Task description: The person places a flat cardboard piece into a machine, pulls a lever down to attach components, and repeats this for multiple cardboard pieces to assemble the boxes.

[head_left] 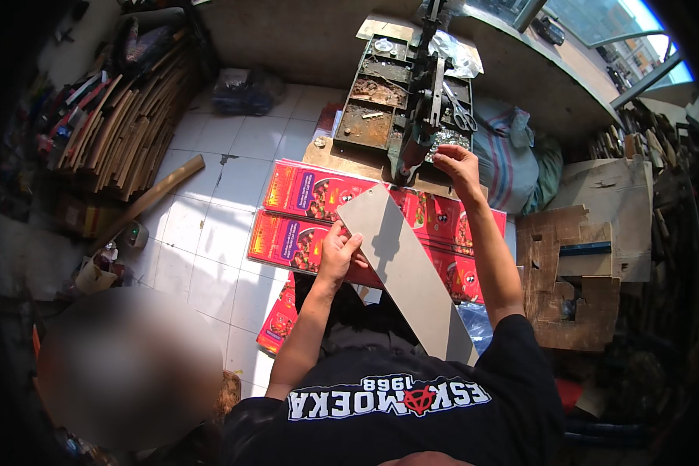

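Note:
My left hand [336,255] is closed on the left edge of a long grey board strip [412,272]. The strip slants from the press down toward my chest, and a shadow falls across its upper part. Just right of the dark upright hand press [417,144], my right hand [460,166] has thumb and fingers pinched together. Whatever is in that pinch is too small to make out. Close to those fingers is a tray compartment of small shiny pieces [447,138]. Red printed cardboard sheets [283,237] lie under the strip and my left hand.
A dark compartment tray [365,123] with small parts surrounds the press. Scissors [463,116] lie on its right side. Woven sacks [505,155] and cut brown boards [551,272] stand right. Stacked boards [124,124] lean left, near a wooden stick [159,194] on the tiles.

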`<move>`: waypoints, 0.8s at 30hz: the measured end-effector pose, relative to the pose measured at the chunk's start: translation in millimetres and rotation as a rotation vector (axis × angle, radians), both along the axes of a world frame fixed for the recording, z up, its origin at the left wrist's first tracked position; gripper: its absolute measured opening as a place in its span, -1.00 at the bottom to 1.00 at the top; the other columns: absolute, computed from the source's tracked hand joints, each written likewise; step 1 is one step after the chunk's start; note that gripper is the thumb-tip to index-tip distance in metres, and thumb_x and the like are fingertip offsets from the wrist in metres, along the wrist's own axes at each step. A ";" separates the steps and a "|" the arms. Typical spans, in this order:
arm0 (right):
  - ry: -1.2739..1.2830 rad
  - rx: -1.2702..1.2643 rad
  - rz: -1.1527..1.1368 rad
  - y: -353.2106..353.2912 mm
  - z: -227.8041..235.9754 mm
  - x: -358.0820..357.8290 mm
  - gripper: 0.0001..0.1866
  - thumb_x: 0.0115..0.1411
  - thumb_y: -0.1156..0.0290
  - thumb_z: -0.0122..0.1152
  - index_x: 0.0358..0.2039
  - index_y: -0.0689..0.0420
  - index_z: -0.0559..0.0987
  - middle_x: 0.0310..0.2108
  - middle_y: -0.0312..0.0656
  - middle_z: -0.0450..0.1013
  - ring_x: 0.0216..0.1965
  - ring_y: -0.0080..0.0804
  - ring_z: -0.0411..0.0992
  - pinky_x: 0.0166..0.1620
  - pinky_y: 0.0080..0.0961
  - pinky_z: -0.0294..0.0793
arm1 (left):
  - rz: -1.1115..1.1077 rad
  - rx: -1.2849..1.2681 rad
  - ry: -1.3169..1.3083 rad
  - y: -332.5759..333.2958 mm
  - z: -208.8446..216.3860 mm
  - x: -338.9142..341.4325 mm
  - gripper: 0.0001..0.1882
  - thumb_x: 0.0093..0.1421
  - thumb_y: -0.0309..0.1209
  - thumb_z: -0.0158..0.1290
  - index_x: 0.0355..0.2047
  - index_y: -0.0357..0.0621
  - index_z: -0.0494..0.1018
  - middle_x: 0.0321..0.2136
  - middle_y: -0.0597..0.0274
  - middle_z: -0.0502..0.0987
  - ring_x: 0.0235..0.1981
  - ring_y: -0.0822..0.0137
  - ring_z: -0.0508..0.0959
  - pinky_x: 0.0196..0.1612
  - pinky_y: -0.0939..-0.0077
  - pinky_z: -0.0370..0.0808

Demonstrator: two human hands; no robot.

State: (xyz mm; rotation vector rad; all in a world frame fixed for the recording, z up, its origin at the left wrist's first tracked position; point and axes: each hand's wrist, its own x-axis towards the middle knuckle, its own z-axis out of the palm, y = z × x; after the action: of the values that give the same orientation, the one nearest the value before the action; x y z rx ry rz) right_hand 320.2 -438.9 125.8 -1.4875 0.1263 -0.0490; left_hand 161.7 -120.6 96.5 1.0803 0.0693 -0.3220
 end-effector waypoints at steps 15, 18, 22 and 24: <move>-0.169 -0.154 0.014 56.5 -15.5 -25.1 -0.78 0.13 0.63 0.30 -0.18 0.29 0.61 -0.31 -0.21 0.63 -0.29 -0.57 0.57 -0.17 -0.62 0.55 | -0.006 -0.019 -0.006 0.0 2.9 -0.6 -0.56 0.34 -0.40 0.07 0.14 -0.27 0.22 -0.37 0.07 0.62 -0.55 0.36 0.65 -0.56 0.54 0.65; -0.201 -0.240 0.014 62.2 -19.8 -24.4 -0.81 0.11 0.62 0.31 -0.23 0.25 0.63 -0.35 -0.29 0.63 -0.33 -0.64 0.55 -0.21 -0.64 0.50 | -0.006 -0.021 -0.010 0.1 1.5 -0.5 -0.55 0.34 -0.40 0.07 0.15 -0.27 0.22 -0.36 0.07 0.62 -0.55 0.36 0.65 -0.56 0.54 0.65; -0.182 -0.221 0.015 62.1 -16.2 -24.5 -0.82 0.13 0.60 0.31 -0.21 0.25 0.63 -0.35 -0.28 0.63 -0.34 -0.65 0.54 -0.22 -0.64 0.49 | -0.008 -0.014 -0.010 0.5 1.9 -0.4 -0.55 0.34 -0.41 0.07 0.16 -0.27 0.21 -0.36 0.07 0.62 -0.55 0.36 0.65 -0.56 0.54 0.65; -0.166 -0.226 0.029 62.3 -15.6 -26.2 -0.82 0.15 0.60 0.31 -0.20 0.24 0.62 -0.36 -0.28 0.63 -0.34 -0.64 0.54 -0.22 -0.64 0.49 | -0.004 -0.018 -0.026 0.3 -0.2 -0.4 -0.55 0.34 -0.41 0.07 0.16 -0.27 0.22 -0.36 0.07 0.62 -0.56 0.36 0.65 -0.56 0.54 0.65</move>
State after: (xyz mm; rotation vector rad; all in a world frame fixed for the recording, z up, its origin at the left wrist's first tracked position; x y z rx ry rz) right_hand 294.0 -376.7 110.2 -1.7034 -0.0364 -0.1676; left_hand 161.3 -120.3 96.3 1.0670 0.0410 -0.3117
